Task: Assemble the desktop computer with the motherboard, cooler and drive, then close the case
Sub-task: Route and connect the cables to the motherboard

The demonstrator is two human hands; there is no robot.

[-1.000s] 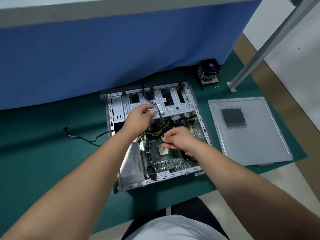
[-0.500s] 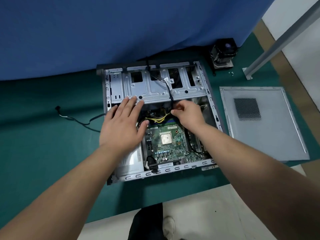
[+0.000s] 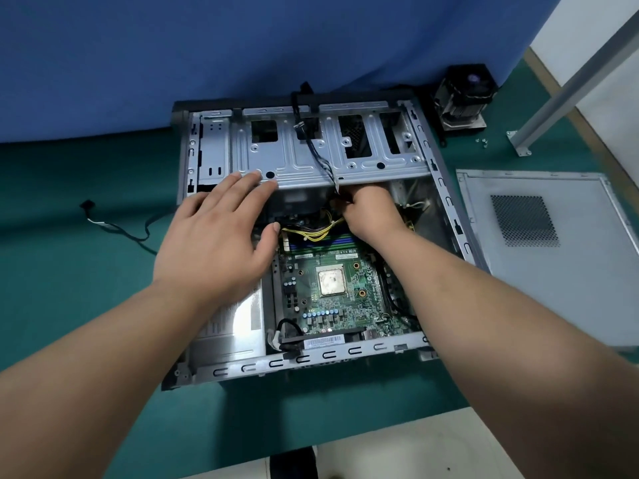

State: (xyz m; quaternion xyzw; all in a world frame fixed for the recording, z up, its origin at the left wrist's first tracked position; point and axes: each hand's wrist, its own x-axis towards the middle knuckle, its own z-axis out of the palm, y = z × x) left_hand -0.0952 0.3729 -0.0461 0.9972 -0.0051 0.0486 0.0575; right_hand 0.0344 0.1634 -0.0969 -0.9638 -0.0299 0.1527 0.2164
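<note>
Head view: the right hand (image 3: pixel 371 209) reaches under the drive cage (image 3: pixel 332 167) among the yellow cables (image 3: pixel 313 231), fingers hidden, so its grip cannot be told; a hard tug could unseat a connector. The left hand (image 3: pixel 214 236) rests flat, fingers straight, on the cage edge. The green motherboard (image 3: pixel 332 288) lies in the open case (image 3: pixel 449 216) with its CPU bare, and the cooler (image 3: pixel 461 95) stands outside it.

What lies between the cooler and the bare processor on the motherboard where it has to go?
The cooler stands outside the case's far right corner. The case wall and the right hand lie between it and the processor.
</note>
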